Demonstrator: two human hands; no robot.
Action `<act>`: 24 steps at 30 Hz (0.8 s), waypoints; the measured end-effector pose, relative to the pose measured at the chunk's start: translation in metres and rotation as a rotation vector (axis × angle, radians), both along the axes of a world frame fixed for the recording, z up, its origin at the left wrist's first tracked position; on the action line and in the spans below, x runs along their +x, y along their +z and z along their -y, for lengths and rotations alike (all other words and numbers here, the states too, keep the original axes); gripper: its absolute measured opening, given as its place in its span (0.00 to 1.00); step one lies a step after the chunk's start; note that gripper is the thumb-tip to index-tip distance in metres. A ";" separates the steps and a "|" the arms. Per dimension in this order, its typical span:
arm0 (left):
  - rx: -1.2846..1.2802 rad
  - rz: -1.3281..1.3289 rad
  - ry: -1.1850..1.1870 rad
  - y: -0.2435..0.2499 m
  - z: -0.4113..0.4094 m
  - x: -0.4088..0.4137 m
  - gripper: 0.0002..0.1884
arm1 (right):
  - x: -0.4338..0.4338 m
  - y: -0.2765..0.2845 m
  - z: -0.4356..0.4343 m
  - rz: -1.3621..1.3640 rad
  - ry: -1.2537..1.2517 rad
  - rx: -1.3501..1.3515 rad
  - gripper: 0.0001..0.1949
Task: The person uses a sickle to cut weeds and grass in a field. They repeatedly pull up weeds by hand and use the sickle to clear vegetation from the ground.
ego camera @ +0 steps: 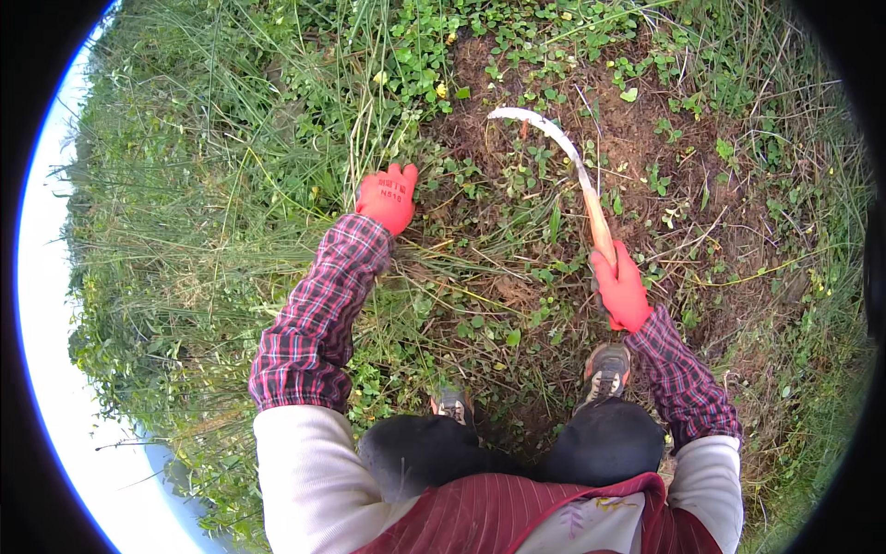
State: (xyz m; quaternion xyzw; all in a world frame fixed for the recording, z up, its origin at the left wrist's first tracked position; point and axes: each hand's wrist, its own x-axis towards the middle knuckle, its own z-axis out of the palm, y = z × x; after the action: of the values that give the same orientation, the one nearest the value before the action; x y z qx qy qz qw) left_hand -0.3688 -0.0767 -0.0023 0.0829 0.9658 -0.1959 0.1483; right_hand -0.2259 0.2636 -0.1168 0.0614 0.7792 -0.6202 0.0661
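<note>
In my right hand (624, 291), covered by a red work glove, is a sickle (598, 225). Its wooden handle points away from me, and its pale curved blade (547, 128) bends to the left above low leafy plants and bare soil. My left hand (387, 197), in a matching red glove that bears printing, is at the edge of the taller growth. Its fingers are curled at the base of long grass stalks (361, 138), and the palm side is hidden. The blade is apart from my left hand, up and to its right.
Dense tall grass and weeds (187, 228) cover the left side. Brown soil (623, 131) with cut stems and small leaves lies ahead and right. My shoes (606, 370) stand on the littered ground, beneath my bent knees (602, 440). More long grass (827, 208) borders the right.
</note>
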 end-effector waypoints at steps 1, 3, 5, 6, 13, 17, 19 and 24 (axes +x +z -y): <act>0.024 -0.110 -0.170 0.013 -0.007 0.003 0.34 | -0.034 0.012 0.010 -0.137 -0.005 -0.065 0.17; -0.028 -0.281 -0.401 0.030 -0.029 0.002 0.44 | -0.106 0.040 0.036 -0.015 0.009 -0.211 0.15; 0.129 -0.375 -0.534 0.038 -0.049 -0.013 0.48 | -0.163 0.064 0.062 0.026 0.011 -0.135 0.19; 0.051 -0.363 -0.537 0.037 -0.058 -0.027 0.45 | -0.182 0.073 0.075 0.088 0.026 -0.185 0.19; -0.277 -0.304 -0.294 0.020 -0.055 -0.140 0.40 | -0.081 0.037 0.081 0.240 0.127 0.112 0.21; -0.190 -0.005 0.042 0.017 -0.036 -0.143 0.35 | -0.037 0.011 0.054 0.110 0.089 -0.016 0.19; -0.295 0.009 -0.047 0.014 -0.032 -0.140 0.21 | -0.068 0.021 0.055 0.183 0.051 0.003 0.19; -0.255 -0.014 -0.072 0.005 -0.026 -0.132 0.12 | -0.190 0.077 0.093 0.130 0.099 -0.238 0.18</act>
State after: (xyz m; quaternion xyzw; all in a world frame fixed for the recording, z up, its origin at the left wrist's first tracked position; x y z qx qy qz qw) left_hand -0.5005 -0.0508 0.0029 0.0966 0.9304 -0.3231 0.1437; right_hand -0.4157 0.1702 -0.0403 0.0548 0.6961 -0.6991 0.1538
